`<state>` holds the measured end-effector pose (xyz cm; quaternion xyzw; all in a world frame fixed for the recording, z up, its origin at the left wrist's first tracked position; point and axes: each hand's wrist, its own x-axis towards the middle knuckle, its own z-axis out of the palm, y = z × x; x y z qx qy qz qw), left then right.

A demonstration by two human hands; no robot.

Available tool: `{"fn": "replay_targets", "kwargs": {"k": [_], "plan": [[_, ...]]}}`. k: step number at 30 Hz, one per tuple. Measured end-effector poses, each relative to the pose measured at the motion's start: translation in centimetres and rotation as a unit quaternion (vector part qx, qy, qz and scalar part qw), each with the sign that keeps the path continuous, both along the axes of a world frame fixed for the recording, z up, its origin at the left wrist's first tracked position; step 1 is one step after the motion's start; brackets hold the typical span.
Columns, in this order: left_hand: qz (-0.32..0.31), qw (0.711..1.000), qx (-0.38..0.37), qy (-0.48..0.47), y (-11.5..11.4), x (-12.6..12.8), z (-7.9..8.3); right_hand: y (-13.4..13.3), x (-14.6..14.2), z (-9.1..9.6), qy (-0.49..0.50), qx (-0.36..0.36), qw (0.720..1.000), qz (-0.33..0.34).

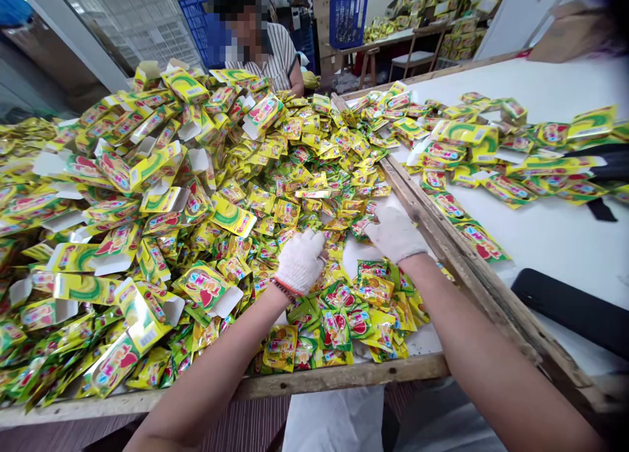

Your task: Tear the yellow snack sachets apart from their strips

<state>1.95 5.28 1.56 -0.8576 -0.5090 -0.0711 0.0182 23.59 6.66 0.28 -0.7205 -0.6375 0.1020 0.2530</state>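
A: Sachets (319, 196), found where vs fingers?
B: Heaped ahead, touched by both. L hand (301, 262): fingers are curled into them. R hand (393, 232): fingers are held together on top. Neither's nearer; pinch can't be told.

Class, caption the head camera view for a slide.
Gloved left hand and right hand touch a heap of yellow sachets beside open cartons.

Your wood-rimmed surface (344, 375) carries a deep heap of yellow sachets (319, 177), with open cartons (157, 164) piled at your left. Flat cartons (462, 134) lie on the neighbouring white surface (555, 236).
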Motion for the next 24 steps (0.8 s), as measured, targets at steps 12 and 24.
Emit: {"fn": "replay_targets", "kwargs": {"k": [12, 24], "plan": [[0.110, 0.859, -0.186, -0.464, -0.6, -0.7, 0.4, -1.0, -0.5, 2.1, 0.190, -0.014, 0.976, 0.103], [0.102, 0.475, -0.372, -0.791, -1.5, 1.2, -0.9, -2.5, -4.8, 2.1, 0.261, -0.084, 0.952, 0.138]]}}
